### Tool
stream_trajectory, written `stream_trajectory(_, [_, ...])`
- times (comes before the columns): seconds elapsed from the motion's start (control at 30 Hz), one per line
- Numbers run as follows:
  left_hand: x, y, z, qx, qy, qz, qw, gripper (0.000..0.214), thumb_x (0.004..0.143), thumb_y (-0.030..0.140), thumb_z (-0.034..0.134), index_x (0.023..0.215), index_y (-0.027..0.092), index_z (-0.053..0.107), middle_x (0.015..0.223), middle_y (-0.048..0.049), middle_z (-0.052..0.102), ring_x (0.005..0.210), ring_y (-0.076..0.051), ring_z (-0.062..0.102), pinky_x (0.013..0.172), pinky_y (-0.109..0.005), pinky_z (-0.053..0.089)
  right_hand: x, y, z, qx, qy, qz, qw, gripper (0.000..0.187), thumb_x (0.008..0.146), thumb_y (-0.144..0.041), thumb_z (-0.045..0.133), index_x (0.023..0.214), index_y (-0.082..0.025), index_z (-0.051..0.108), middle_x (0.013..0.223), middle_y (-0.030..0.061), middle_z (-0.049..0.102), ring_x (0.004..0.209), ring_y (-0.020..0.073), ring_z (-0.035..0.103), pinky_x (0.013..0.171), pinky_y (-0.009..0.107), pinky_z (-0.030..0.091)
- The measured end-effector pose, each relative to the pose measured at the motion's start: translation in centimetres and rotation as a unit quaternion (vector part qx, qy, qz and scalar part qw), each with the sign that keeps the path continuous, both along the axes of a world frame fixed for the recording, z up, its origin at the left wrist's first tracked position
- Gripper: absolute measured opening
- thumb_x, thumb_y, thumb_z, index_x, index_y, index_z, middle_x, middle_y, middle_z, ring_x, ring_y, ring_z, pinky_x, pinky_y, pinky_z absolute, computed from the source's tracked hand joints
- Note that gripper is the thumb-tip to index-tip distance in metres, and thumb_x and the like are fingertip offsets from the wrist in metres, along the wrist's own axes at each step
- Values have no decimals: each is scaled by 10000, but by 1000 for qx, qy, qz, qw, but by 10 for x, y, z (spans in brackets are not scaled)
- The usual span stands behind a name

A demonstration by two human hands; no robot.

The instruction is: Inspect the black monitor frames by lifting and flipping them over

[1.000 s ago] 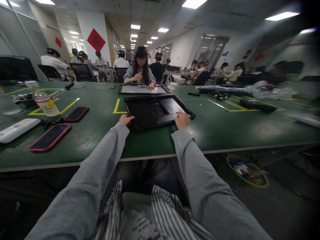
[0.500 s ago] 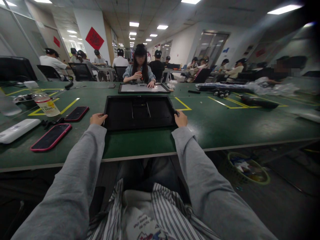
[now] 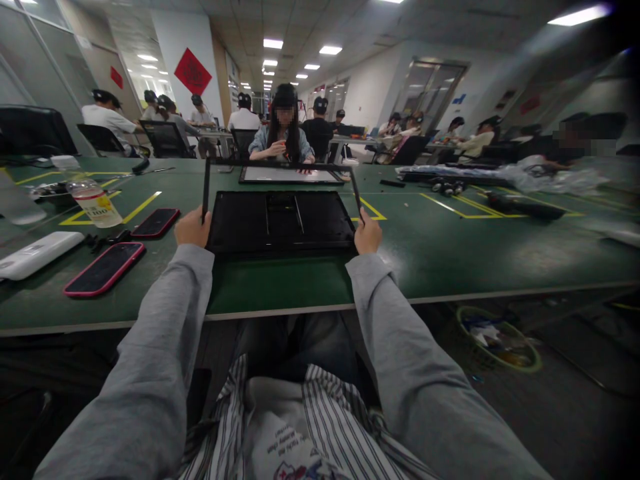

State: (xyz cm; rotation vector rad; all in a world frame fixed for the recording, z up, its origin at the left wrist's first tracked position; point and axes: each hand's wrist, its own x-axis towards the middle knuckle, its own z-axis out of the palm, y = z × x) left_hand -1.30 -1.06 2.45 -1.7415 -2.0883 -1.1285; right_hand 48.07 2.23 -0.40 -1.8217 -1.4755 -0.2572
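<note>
1. green table crosses the middle of the picture in a busy workroom, a co-worker seated at upper centre behind a panel lying flat.

2. at the picture's centre, a thin black bezel is held tilted up over a black shell, which lies on the table; the bezel's lower edge blends into the dark shell, so whether the two touch cannot be told.

3. left of centre, the left hand has its fingers curled closed around the bezel's left bar; right of centre, the right hand grips the right bar, fingers likewise closed.

4. bars this slim could bow or crack if one hand lifts higher or pulls wider than the other, the hold being only at the two sides.

5. should the lower edge snag, the shell could be scraped or dragged along, as neither hand pins it down.

6. upper centre, the bezel's far bar overlaps the panel in view; swung too far forward, it might knock it.

7. at left, a bottle stands beyond a phone; a careless sweep that way could tip one or scuff the other.
</note>
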Motion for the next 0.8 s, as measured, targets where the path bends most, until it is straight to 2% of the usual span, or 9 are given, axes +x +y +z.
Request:
stream_trajectory(0.1, [3,-7,10,116,-16,-21,993,545,982,426,382,1424,155,549,1424,-178,580,1313,-290,539,1110,-416,358,-5,-8,11,111,-9,-12,994,575,1010,-243,252,1572,-185,357,1292,164,626,1227,282,527,1021,447,398])
stream_trajectory(0.17, [5,-11,15,133,-8,-18,991,555,986,418,375,1452,152,519,1509,-172,501,1372,-280,486,1153,-417,304,-9,-14,17,131,-13,-24,991,585,1016,-243,212,1588,-185,317,1333,166,599,1264,278,495,1034,445,376])
stream_trajectory(0.27, [7,-15,18,88,19,-15,996,530,991,401,363,1437,174,537,1577,-140,421,1429,-264,420,1187,-425,243,-12,-19,19,88,-26,-26,995,589,1014,-234,209,1591,-190,313,1344,166,594,1285,276,467,1039,434,357])
stream_trajectory(0.4, [8,-13,12,4,42,-12,999,474,976,339,381,1373,197,596,1529,-128,492,1468,-267,359,1191,-476,205,-11,-14,12,-9,-35,-9,999,584,985,-210,290,1561,-188,387,1285,153,640,1230,279,497,1016,409,367])
stream_trajectory(0.5, [5,-6,3,-28,50,-10,998,436,961,325,411,1314,202,637,1486,-131,540,1462,-273,365,1178,-494,217,-9,-9,6,-59,-33,-2,998,563,978,-221,321,1522,-187,458,1238,147,668,1179,278,530,987,386,386])
stream_trajectory(0.63, [0,3,-7,-69,57,-3,996,407,958,349,435,1262,211,668,1454,-120,573,1450,-269,382,1162,-492,253,-7,-5,1,-89,-28,-9,996,540,991,-245,337,1508,-194,485,1199,166,678,1140,293,565,968,404,405])
stream_trajectory(0.8, [-3,8,-12,-113,59,-1,992,397,948,373,466,1227,210,696,1431,-119,594,1429,-281,408,1147,-501,291,-5,-4,-1,-119,-30,-16,992,531,987,-232,374,1503,-210,495,1172,178,686,1113,290,595,970,425,414])
